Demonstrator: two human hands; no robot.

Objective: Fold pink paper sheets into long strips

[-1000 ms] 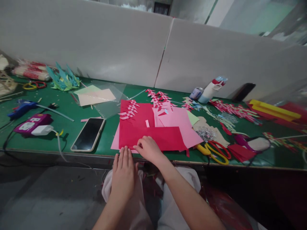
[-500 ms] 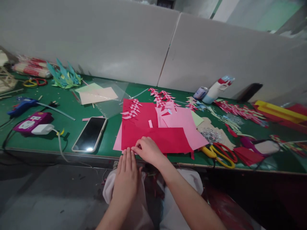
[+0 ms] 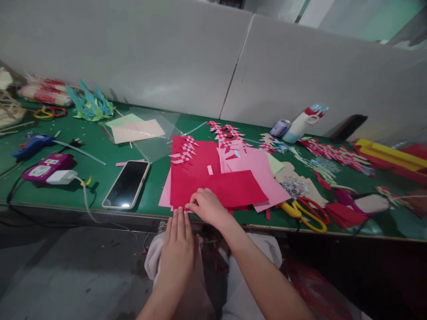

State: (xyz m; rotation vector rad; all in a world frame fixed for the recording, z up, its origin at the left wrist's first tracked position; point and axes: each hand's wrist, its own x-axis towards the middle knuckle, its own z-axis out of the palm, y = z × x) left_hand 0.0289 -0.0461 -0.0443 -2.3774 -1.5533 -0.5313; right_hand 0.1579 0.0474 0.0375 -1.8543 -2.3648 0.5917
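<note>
A folded or separate red paper piece [image 3: 233, 189] lies slantwise over a larger red sheet [image 3: 190, 178] at the table's front edge. My right hand [image 3: 208, 206] rests on the left part of the red paper piece, thumb and index finger pinched at its lower edge. Beside it, my left hand [image 3: 178, 238] lies flat with fingers stretched out together, tips at the sheet's front edge. A small pink paper strip [image 3: 210, 170] and a woven pink-and-red paper piece [image 3: 186, 150] lie on the red sheet. Pink sheets [image 3: 256, 173] show underneath to the right.
A phone [image 3: 126, 184] and a purple power adapter [image 3: 50, 169] stand left on the green table [image 3: 90, 144]. Yellow-handled scissors [image 3: 308, 215] lie right, near the front edge. Several woven strips [image 3: 227, 133], a bottle [image 3: 302, 126] and a can [image 3: 279, 128] are farther back.
The right end of the red paper piece has swung up and away from the table's front edge, so it now lies tilted. Both hands have stayed nearly in place.
</note>
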